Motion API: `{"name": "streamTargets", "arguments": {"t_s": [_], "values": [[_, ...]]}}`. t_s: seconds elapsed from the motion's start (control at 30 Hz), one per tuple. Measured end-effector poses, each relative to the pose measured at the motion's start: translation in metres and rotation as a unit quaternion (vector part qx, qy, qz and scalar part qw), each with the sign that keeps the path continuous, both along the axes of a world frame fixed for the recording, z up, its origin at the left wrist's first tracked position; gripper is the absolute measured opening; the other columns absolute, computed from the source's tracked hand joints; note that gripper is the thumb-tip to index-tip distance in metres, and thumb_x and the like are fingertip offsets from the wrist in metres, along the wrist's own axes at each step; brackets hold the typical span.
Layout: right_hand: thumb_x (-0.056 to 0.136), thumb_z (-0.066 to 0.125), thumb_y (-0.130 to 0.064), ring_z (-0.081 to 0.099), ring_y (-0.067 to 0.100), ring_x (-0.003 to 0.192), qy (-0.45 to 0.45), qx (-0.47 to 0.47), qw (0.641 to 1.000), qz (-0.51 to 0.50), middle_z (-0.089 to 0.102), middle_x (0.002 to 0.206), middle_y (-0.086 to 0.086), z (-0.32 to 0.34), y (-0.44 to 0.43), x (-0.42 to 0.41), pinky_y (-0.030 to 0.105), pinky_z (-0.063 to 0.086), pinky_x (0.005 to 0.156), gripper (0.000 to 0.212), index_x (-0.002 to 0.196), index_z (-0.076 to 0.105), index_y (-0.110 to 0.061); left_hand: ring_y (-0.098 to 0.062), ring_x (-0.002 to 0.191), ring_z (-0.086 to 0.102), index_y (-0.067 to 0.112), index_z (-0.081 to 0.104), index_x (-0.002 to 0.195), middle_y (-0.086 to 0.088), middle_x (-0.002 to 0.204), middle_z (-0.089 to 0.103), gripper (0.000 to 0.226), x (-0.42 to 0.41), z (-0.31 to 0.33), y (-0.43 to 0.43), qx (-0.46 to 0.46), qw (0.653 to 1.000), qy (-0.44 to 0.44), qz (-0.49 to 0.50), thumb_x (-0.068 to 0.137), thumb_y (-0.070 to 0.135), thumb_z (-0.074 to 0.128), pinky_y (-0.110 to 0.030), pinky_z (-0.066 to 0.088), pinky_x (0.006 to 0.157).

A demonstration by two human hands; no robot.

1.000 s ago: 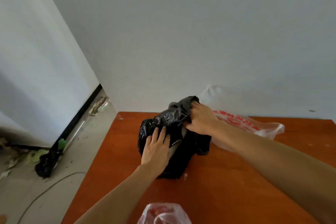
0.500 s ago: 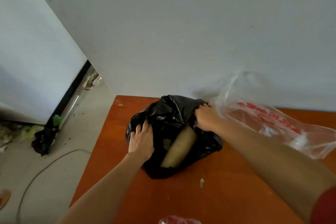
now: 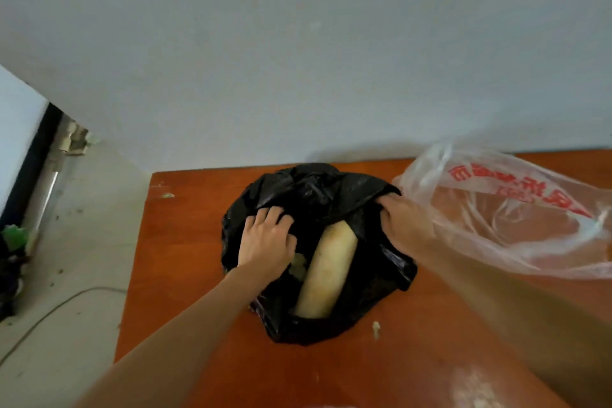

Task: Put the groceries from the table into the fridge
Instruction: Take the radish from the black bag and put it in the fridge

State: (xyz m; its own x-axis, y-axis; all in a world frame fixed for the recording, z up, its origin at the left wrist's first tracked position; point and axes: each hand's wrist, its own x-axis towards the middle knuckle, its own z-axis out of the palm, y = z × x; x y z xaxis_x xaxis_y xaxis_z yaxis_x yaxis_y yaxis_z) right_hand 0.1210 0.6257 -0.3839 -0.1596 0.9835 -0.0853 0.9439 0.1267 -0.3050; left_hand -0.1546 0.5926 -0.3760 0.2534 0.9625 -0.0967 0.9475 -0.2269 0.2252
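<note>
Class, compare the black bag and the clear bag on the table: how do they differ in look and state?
The black bag is opaque; the clear bag is see-through with red print. The left hand and right hand grip the black bag; neither visibly grips the clear bag. A pale long vegetable lies in the black bag; nothing plain shows in the clear bag. Both are crumpled plastic on the table.

The clear bag [image 3: 516, 219] has big red letters printed on it. They look like Chinese writing, but they are upside down and too blurry to read.
</note>
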Motion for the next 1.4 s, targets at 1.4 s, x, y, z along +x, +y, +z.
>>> {"name": "streamTargets", "arguments": {"t_s": [1.4], "values": [[0.060,0.080,-0.018,0.039,0.039,0.130,-0.237,-0.016,0.873,0.426,0.046,0.137,0.016,0.017,-0.031,-0.075,0.066,0.023,0.107,0.083,0.135,0.044,-0.019,-0.030,0.136,0.030,0.021,0.041,0.136,-0.014,0.143,0.046,0.049,-0.046,-0.056,-0.109,-0.110,0.987,0.091,-0.079,0.090,0.036,0.031,-0.044,0.025,0.106]]}}
